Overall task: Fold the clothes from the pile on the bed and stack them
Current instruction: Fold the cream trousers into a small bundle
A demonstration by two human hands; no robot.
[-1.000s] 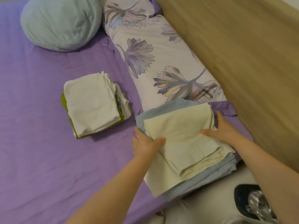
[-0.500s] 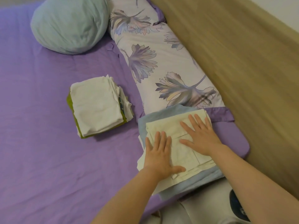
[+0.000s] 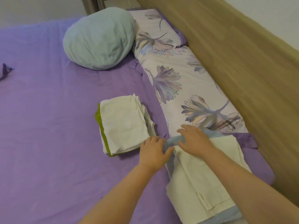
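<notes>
While the left hand [image 3: 152, 150] pinches the far edge of the light-blue cloth [image 3: 174, 141], the right hand [image 3: 193, 140] lies open, fingers spread, on the cream folded garment [image 3: 199, 178] above it. This pile sits at the near corner of the purple bed [image 3: 48, 126], beside a folded white-and-green stack [image 3: 124, 125].

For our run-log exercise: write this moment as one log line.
step: folding | left hand: on blue cloth edge | right hand: on blue cloth, above cream cloth | stack: untouched, left of hands
</notes>
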